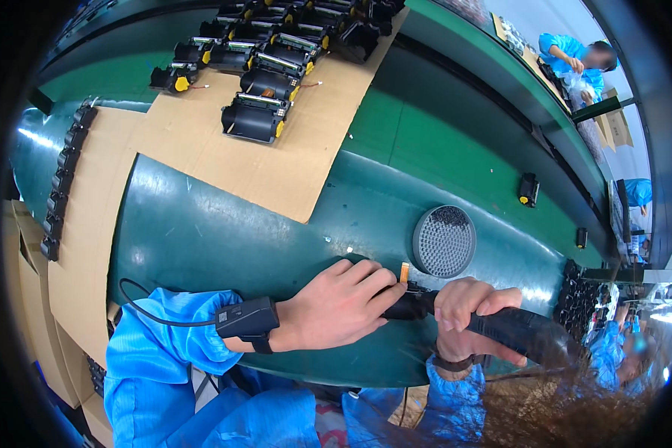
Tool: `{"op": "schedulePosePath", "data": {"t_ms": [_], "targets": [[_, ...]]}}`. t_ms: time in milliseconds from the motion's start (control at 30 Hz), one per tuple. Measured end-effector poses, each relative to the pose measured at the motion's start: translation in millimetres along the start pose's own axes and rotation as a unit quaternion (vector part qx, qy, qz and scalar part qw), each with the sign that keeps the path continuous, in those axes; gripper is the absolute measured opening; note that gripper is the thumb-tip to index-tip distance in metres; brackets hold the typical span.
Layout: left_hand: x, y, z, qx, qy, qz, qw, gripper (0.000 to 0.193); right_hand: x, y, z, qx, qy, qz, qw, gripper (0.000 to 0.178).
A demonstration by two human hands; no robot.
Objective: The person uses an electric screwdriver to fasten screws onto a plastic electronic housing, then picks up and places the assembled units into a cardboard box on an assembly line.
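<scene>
My left hand (pixel 340 306), coming in from the lower left, is closed on a small black part (pixel 407 305) over the green table. A short orange ribbon cable (pixel 404 272) sticks up from that part. My right hand (pixel 467 310) is wrapped round a thick black electric screwdriver (pixel 526 330), its narrow end pointing left at the part. Whether the tip touches the part cannot be made out. Just beyond my hands stands a round grey dish (pixel 425 254) with a pitted floor and a heap of tiny dark pieces at its far side.
Cardboard (pixel 276 190) at the back left bears several rows of black assemblies (pixel 254 119) with yellow parts. More black parts (pixel 63 179) line the left cardboard. Two black units (pixel 529 190) lie on the green surface at right. A co-worker (pixel 579 63) in blue sits far right.
</scene>
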State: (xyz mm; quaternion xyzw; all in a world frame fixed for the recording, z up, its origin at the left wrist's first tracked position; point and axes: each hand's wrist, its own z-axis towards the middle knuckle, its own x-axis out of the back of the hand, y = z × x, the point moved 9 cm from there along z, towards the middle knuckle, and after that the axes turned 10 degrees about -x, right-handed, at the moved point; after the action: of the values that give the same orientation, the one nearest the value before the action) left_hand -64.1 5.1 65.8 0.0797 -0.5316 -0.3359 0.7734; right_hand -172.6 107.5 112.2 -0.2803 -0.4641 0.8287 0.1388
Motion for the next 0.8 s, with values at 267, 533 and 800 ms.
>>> {"op": "schedulePosePath", "data": {"t_ms": [267,533,800], "targets": [[3,-1,-2,0.013,0.003,-0.010,1.000,0.056,-6,0,1,-0.010,-0.008,-0.003,1.000,0.084],[4,2,-1,-0.005,-0.012,-0.005,1.000,0.056,54,-48,5,0.103,0.139,-0.054,0.983,0.085],[2,-2,-1,0.011,-0.018,-0.015,1.000,0.055,95,-24,12,0.057,0.226,-0.049,0.971,0.085]]}}
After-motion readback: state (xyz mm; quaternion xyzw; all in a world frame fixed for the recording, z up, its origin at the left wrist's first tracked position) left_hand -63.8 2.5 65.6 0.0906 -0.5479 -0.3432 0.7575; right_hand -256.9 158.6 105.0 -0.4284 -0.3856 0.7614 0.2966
